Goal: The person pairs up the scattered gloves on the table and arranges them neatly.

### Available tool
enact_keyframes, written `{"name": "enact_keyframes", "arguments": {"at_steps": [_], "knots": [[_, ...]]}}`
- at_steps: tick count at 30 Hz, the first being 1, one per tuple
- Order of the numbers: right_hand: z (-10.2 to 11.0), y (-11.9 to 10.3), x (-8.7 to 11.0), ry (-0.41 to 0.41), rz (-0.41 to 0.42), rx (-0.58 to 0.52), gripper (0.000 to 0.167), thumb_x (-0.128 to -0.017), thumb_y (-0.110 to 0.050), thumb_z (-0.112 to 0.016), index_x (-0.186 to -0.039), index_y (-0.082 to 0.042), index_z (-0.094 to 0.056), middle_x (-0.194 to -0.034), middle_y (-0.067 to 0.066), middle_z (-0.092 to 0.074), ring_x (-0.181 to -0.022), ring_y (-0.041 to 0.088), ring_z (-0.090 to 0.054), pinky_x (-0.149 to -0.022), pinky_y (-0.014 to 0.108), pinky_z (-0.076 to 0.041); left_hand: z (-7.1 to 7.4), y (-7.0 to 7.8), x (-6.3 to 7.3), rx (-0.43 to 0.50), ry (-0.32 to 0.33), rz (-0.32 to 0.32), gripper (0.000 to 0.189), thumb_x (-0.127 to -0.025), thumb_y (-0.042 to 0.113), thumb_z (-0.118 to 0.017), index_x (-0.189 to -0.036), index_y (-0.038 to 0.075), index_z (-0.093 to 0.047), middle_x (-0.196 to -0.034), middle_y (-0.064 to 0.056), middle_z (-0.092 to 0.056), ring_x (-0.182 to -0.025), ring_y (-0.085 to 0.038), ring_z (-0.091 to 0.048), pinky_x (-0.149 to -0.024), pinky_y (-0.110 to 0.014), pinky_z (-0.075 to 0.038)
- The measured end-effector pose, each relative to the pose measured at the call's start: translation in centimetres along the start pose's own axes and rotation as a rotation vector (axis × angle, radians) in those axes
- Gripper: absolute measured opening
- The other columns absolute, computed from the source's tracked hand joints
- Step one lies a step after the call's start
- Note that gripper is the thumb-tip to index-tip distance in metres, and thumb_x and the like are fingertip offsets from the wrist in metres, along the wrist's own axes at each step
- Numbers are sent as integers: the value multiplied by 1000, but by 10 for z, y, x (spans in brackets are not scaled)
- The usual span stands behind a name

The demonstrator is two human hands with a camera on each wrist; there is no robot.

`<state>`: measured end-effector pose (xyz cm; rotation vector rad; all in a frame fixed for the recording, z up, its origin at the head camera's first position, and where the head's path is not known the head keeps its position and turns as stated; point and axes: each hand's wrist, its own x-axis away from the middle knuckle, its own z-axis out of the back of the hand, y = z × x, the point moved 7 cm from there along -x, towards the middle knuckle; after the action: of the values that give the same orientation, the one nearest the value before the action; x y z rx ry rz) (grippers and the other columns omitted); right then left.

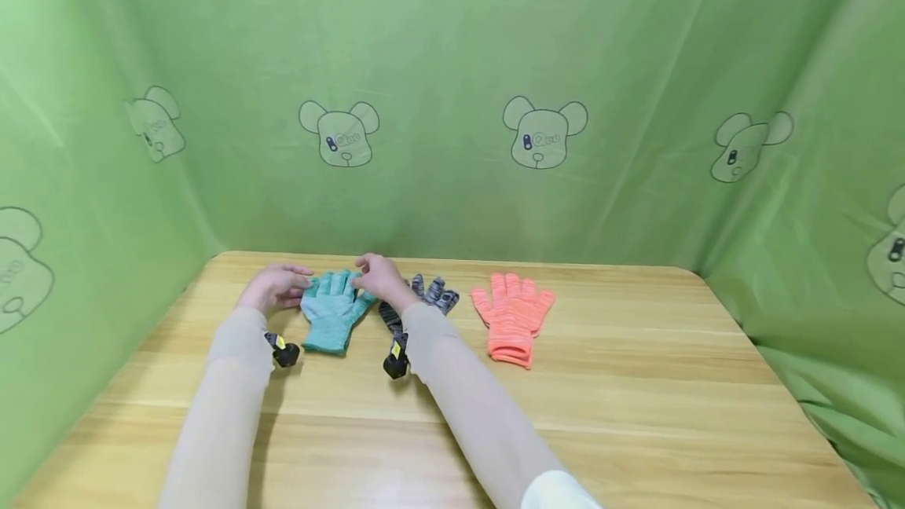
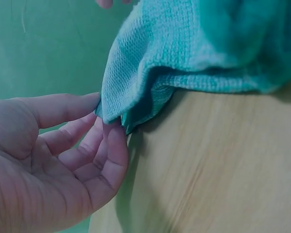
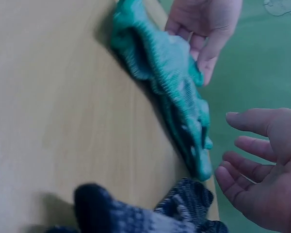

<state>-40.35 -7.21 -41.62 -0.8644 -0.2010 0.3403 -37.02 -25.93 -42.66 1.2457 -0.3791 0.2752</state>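
A teal knit glove [image 1: 329, 311] lies on the table with its fingers toward the back edge and its cuff toward the front. At its left side, my left hand [image 1: 272, 287] pinches an outer finger of the glove; the left wrist view shows thumb and fingertips on the knit fabric [image 2: 123, 82]. My right hand [image 1: 384, 277] is by the glove's right side, fingers apart and loosely bent. In the right wrist view, a gap shows between this right hand [image 3: 269, 167] and the teal glove [image 3: 172, 82]. Under my right forearm lies a grey-black knit glove [image 1: 437, 294], partly hidden.
To the right lies an orange knit glove [image 1: 511, 316], fingers pointing to the back. The wooden table [image 1: 636, 383] ends at a green curtain [image 1: 452, 203] with bear-head prints, which also hangs along both sides. Black wrist cameras [image 1: 286, 353] hang below both wrists.
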Motion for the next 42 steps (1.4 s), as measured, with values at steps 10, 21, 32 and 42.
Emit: {"name": "enact_keyframes", "arguments": {"at_steps": [10,21,32,42], "knots": [[-11,7,-9,5,44,156,50,-89,-18,-70,-135,-9,-55,-138,9,-57,-129,26,-51,-109,37,-43,-8,-3,-11,15,53,21,48,-93,-2,-55,-140,-4,-43,-84,5,-61,-74,-7,-56,-70,-20,-51],[-19,5,-8,-54,-21,272,55,-89,-22,-69,-141,-21,-50,-147,5,-48,-141,32,-30,-112,46,-34,-2,-4,-14,-26,107,42,43,-93,0,-57,-135,-4,-48,-105,-2,-64,-77,-7,-58,-69,-19,-54],[-23,4,-5,-80,-29,271,55,-90,-23,-68,-142,-22,-51,-150,6,-44,-144,33,-24,-113,47,-30,0,-4,-11,-74,164,60,33,-93,2,-58,-125,-4,-54,-90,1,-61,-76,-8,-57,-72,-25,-55],[-20,6,-6,-48,-32,246,58,-86,-25,-73,-140,-17,-53,-148,7,-45,-141,32,-29,-113,46,-30,2,-5,-14,-116,175,74,30,-94,2,-57,-123,-3,-55,-85,1,-58,-72,-9,-55,-70,-24,-56]]}}
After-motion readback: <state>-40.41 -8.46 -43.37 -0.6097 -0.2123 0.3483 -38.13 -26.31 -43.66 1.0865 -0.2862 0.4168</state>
